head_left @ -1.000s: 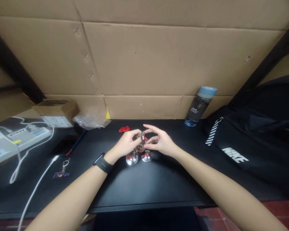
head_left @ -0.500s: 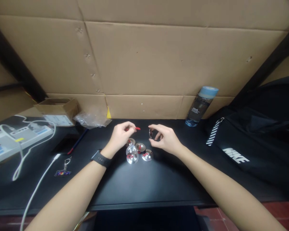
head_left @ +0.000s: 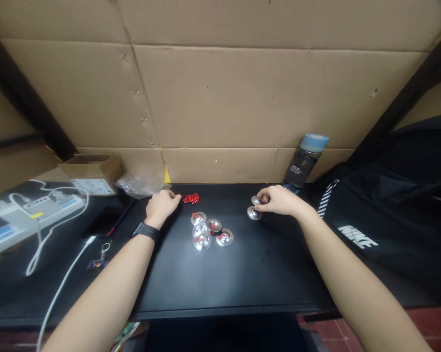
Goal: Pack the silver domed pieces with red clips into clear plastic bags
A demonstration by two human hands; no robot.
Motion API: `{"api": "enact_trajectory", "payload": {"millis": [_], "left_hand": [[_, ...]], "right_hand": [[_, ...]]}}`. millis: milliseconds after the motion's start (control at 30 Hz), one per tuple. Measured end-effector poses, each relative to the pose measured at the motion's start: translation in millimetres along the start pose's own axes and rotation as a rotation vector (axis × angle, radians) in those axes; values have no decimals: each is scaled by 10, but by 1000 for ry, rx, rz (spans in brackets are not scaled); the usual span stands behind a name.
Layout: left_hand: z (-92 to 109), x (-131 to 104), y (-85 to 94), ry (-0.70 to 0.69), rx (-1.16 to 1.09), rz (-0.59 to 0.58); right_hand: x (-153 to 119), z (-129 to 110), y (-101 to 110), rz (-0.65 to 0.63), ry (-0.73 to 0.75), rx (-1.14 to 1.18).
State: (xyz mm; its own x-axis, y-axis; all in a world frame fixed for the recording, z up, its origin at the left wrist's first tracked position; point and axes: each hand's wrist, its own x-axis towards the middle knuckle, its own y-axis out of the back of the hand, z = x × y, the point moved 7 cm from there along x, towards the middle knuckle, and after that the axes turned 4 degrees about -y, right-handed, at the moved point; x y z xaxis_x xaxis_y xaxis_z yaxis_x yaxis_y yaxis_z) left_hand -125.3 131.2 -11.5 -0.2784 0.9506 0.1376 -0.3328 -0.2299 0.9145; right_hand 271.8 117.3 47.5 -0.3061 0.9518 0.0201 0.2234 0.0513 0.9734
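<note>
My left hand (head_left: 162,208), wearing a dark watch (head_left: 146,231), pinches at the back of the table, a bit of red loop just showing at its fingertips. Right beside those fingers lies a small pile of red loops (head_left: 191,198). Over on the right, my right hand (head_left: 281,200) grips a silver finger cymbal (head_left: 256,200) by its edge. Below that one, another finger cymbal (head_left: 254,213) rests on the table. Between the hands sits a cluster of several finger cymbals (head_left: 202,240), partly overlapping, most with a red loop at the centre.
A water bottle (head_left: 301,164) stands behind my right hand, with a black bag (head_left: 382,210) to its right. On the left are a white power strip (head_left: 33,220), a cable, a keychain (head_left: 98,263), a cardboard box (head_left: 92,171) and a plastic bag (head_left: 142,186).
My left hand has moved left with the red loop, beside the pile of loops that now shows. My right hand has carried the finger cymbal right and down, to another cymbal.
</note>
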Motion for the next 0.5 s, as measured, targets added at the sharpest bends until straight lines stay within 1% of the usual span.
{"api": "enact_trajectory", "payload": {"millis": [67, 200, 333, 400, 433, 467, 500], "left_hand": [[52, -18, -16, -25, 17, -20], [132, -65, -4, -64, 44, -43], [179, -108, 26, -90, 59, -57], [196, -131, 82, -96, 69, -28], [223, -145, 123, -124, 65, -3], [275, -164, 160, -187, 46, 18], [354, -193, 186, -289, 8, 20]], "right_hand": [[9, 16, -40, -62, 54, 38], [23, 9, -135, -141, 124, 68], [40, -21, -233, -167, 150, 73], [47, -40, -274, -172, 163, 68], [48, -50, -294, -178, 171, 65], [50, -56, -311, -185, 177, 64], [51, -58, -324, -190, 180, 64]]}}
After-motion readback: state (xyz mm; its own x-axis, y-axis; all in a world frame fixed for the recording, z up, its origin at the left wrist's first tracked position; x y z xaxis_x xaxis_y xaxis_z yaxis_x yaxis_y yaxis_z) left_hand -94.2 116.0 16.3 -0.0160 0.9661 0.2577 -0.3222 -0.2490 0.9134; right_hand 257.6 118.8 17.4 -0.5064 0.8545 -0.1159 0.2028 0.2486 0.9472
